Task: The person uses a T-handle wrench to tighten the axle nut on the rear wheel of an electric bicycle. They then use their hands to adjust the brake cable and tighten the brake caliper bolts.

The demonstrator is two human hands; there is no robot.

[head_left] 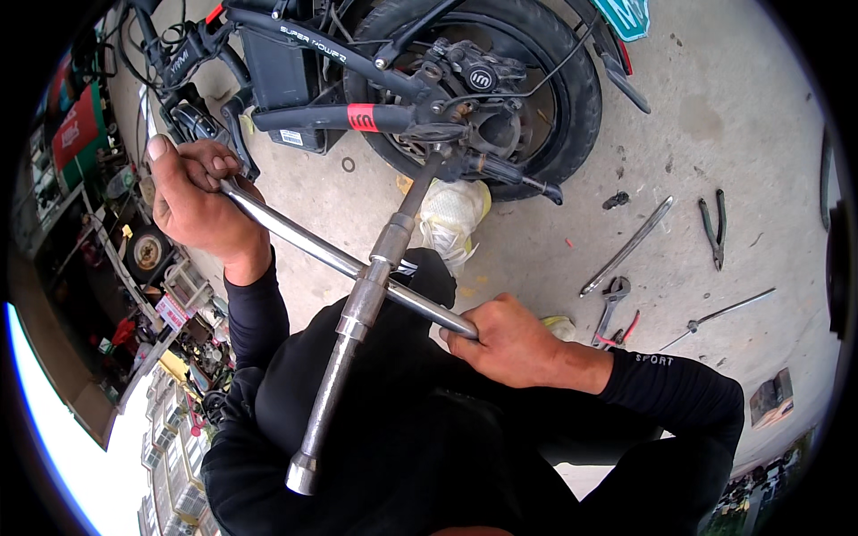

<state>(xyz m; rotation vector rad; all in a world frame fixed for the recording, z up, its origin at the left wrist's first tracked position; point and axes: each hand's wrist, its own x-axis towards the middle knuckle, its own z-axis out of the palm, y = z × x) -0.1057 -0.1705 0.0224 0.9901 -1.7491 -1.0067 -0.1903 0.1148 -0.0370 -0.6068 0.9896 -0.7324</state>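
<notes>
Diagonally, the crossbar (295,229) of the steel cross wrench (365,299) is held near opposite ends by the curled fingers of the left hand (204,198) and right hand (514,341), its shaft (418,189) pointed forward between them at the rear wheel (584,103) of an electric bike (313,118).

The scene is viewed from the head, through a fisheye lens pointed down at the nearby left hand (207,198) and right hand (518,344). The bike (407,119) and ground (742,165) are taken in farther off.
</notes>
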